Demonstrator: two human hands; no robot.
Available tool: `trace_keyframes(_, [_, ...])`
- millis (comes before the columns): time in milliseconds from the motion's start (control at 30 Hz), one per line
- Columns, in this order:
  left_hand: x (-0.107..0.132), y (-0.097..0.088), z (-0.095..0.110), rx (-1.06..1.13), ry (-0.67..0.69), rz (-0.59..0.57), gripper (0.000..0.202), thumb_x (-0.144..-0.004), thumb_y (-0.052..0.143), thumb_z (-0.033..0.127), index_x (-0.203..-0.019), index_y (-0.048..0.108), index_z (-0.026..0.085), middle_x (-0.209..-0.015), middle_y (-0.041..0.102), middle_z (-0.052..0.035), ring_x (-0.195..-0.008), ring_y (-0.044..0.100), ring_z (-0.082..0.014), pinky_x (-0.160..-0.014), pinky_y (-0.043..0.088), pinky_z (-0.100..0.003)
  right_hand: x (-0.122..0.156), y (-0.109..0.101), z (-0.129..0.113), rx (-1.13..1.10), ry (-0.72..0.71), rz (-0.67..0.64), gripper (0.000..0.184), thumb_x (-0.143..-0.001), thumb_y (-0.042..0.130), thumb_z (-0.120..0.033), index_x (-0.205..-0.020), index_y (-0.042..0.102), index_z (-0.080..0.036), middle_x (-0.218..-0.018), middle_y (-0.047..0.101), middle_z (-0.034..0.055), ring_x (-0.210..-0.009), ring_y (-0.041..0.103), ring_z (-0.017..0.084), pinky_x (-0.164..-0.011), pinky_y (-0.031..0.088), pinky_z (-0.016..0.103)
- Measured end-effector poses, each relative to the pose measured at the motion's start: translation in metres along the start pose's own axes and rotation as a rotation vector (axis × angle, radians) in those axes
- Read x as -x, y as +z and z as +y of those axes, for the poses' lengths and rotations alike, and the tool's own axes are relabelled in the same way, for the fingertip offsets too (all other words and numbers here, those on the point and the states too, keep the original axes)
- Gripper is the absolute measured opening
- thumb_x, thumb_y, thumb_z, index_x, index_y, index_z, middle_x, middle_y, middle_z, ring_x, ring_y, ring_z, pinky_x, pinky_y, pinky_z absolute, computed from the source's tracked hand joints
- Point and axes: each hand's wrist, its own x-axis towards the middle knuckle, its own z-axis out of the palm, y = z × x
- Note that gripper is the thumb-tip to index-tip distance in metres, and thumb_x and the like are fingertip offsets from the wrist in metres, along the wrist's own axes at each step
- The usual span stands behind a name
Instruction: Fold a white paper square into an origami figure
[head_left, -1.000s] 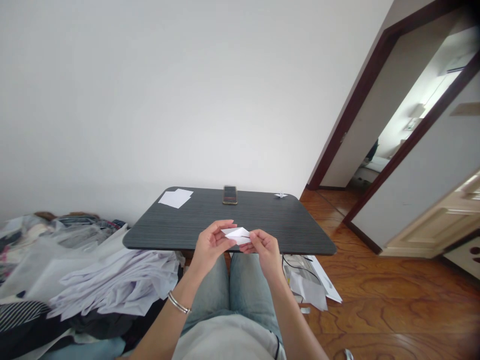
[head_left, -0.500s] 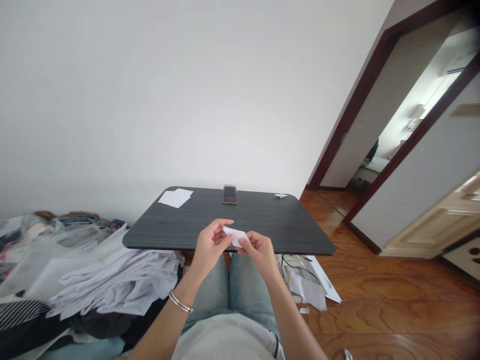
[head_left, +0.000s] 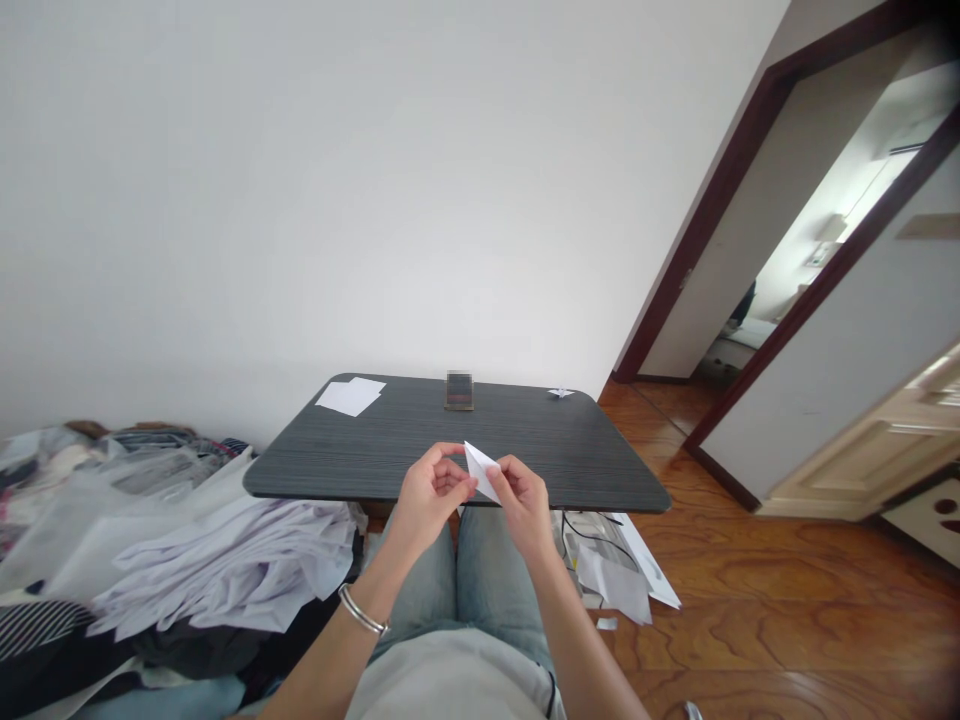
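left hand (head_left: 429,497) and right hand (head_left: 523,497) are both pinching a partly folded white paper (head_left: 481,470) above the counter's (head_left: 360,462) near edge. folding is looking midway; a finished paper figure (head_left: 559,392) is sitting at the far right corner.

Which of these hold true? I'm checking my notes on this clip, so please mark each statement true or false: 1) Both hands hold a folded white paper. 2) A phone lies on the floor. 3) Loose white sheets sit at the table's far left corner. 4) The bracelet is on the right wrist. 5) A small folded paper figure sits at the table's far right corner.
1) True: the left hand and right hand pinch the folded white paper between them.
2) False: the phone is on the table, at its far edge.
3) True: the white sheets lie there.
4) False: the bracelet is on the left wrist.
5) True: the paper figure sits there.
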Motion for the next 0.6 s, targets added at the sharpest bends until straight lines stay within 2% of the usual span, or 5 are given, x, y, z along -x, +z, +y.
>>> trace_keyframes(167, [0.001,0.000,-0.001,-0.060,0.001,-0.022,0.036,-0.065,0.070,0.020,-0.095,0.052,0.015,-0.060,0.060,0.0038,-0.053,0.059,-0.0110,-0.054,0.045,-0.021,-0.001,-0.001,0.002,-0.023,-0.011,0.005,0.030,-0.081,0.056,-0.044,-0.064,0.053,-0.019,-0.056,0.047,-0.0032,-0.052,0.042,0.011,-0.050,0.032,0.022])
trace_keyframes(333, [0.001,0.005,-0.003,-0.055,0.058,0.011,0.036,-0.068,0.068,0.022,-0.100,0.053,0.015,-0.066,0.060,0.0024,-0.060,0.059,-0.0115,-0.060,0.046,-0.022,0.000,0.003,0.001,-0.102,0.021,0.064,0.034,-0.078,0.058,-0.046,-0.060,0.049,-0.019,-0.051,0.041,-0.0051,-0.047,0.035,0.010,-0.046,0.028,0.022])
trace_keyframes(600, [0.001,0.009,-0.005,-0.136,0.141,0.095,0.028,-0.071,0.065,0.021,-0.096,0.054,0.016,-0.066,0.060,0.0018,-0.064,0.060,-0.0134,-0.065,0.048,-0.024,0.001,0.004,0.002,-0.101,-0.005,0.055,0.030,-0.080,0.057,-0.042,-0.062,0.054,-0.018,-0.057,0.048,-0.0026,-0.054,0.043,0.012,-0.053,0.034,0.024])
